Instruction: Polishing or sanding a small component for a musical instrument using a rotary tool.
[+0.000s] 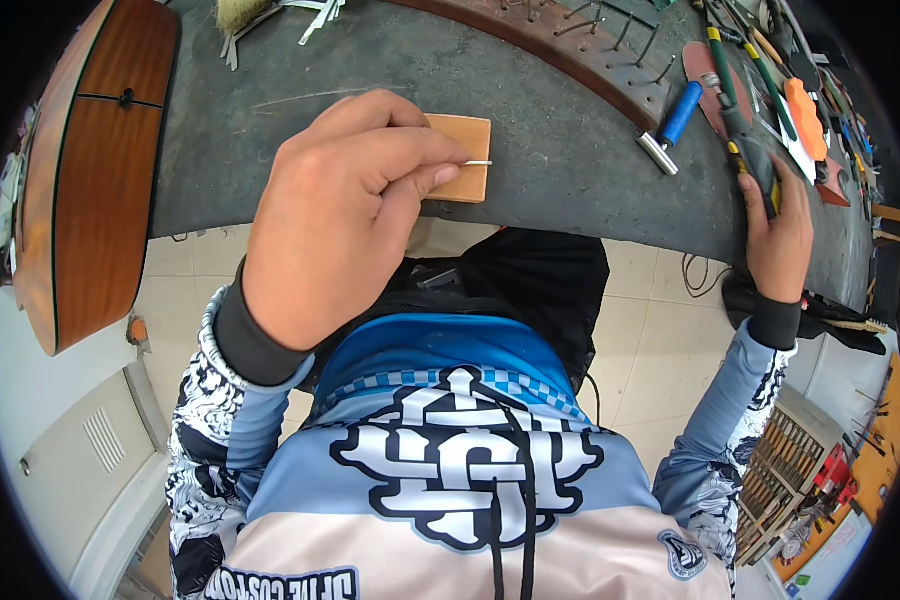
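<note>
The left hand [345,215] pinches a thin pale sliver [478,163] between thumb and forefinger, its long axis pointing toward 3 o'clock over the small tan wooden block [462,157] at the near edge of the dark surface [530,150]. Well apart at 3 o'clock, the right hand [778,240] has its fingers curled around the handles of green-and-black pliers [755,160].

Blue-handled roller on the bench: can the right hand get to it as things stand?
Probably yes. The right hand rests on the green-and-yellow-handled tool at the bench edge, and the blue-handled roller lies just to its left on bare benchtop. Nothing sits between them, though the grip would have to leave that tool first.
</note>
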`<state>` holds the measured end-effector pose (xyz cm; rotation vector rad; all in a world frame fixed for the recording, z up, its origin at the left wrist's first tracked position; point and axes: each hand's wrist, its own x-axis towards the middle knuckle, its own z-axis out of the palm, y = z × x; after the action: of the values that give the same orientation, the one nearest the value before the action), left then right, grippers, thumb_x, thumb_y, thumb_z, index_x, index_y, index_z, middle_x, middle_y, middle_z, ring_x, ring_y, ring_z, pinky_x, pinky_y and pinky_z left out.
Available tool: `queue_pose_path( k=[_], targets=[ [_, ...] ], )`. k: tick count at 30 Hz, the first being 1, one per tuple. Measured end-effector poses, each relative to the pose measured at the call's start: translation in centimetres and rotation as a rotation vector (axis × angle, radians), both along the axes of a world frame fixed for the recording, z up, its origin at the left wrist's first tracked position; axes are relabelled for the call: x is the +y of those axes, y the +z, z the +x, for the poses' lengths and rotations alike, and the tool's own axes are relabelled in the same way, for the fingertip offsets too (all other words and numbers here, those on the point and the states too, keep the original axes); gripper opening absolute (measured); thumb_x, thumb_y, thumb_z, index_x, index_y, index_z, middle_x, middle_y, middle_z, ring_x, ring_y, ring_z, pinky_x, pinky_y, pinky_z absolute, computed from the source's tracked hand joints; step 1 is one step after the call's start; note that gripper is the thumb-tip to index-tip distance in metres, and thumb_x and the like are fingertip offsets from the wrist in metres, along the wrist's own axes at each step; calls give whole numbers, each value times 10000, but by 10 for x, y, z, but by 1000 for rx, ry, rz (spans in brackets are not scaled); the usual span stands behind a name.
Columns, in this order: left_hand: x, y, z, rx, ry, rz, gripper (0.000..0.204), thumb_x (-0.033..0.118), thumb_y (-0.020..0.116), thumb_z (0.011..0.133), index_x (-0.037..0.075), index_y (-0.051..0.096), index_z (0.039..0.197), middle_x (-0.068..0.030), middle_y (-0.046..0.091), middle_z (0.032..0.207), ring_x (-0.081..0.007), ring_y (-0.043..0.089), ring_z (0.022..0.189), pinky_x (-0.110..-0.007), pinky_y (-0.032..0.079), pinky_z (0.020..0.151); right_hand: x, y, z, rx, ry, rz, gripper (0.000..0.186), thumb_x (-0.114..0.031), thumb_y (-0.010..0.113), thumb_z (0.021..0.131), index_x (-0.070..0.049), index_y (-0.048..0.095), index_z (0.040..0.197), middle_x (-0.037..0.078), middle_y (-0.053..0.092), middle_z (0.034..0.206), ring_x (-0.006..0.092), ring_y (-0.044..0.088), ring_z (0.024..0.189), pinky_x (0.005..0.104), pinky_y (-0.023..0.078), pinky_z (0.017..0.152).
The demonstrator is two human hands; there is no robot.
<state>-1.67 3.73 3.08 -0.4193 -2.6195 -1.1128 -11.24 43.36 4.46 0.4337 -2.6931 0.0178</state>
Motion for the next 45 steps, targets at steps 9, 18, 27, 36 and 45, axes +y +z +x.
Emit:
queue_pose_path(
  k=[9,18,27,36,45],
  targets=[
    [16,12,-1,107,-1,-11,163,-59,677,839,14,739,972,-106,668,893,-265,685,797,-314,545,735,-5,43,86,-144,-46,-377,481,-248,615,1020,51,499,1379,138,644,1135,179,616,994,294,484,879],
    [18,15,-5,106,-50,-171,149,-74,688,823,8,735,938,-108,656,906,-265,690,786,-309,549,721,-54,28,98,-522,255,-260,592,-246,693,913,29,497,1399,215,639,1264,352,659,1124,391,500,971],
    [19,16,-4,89,-12,-263,213,-118,612,838,20,729,951,-100,644,871,-247,684,781,-296,538,700,-75,26,84,-543,367,-168,595,-192,734,847,14,532,1367,212,642,1263,399,658,1107,401,518,945],
    [7,11,0,56,-21,-185,146,-92,610,843,-2,695,919,-94,620,852,-222,646,747,-281,504,682,-93,35,71,-527,471,-83,605,-137,706,820,19,519,1374,206,632,1283,405,655,1107,404,511,963],
    [18,-9,-48,69,40,-158,144,-92,604,842,-6,690,918,-94,615,851,-224,636,744,-284,497,684,-105,26,53,-429,625,52,683,4,632,811,52,400,1452,255,573,1277,450,599,1057,437,494,936]
  ],
)
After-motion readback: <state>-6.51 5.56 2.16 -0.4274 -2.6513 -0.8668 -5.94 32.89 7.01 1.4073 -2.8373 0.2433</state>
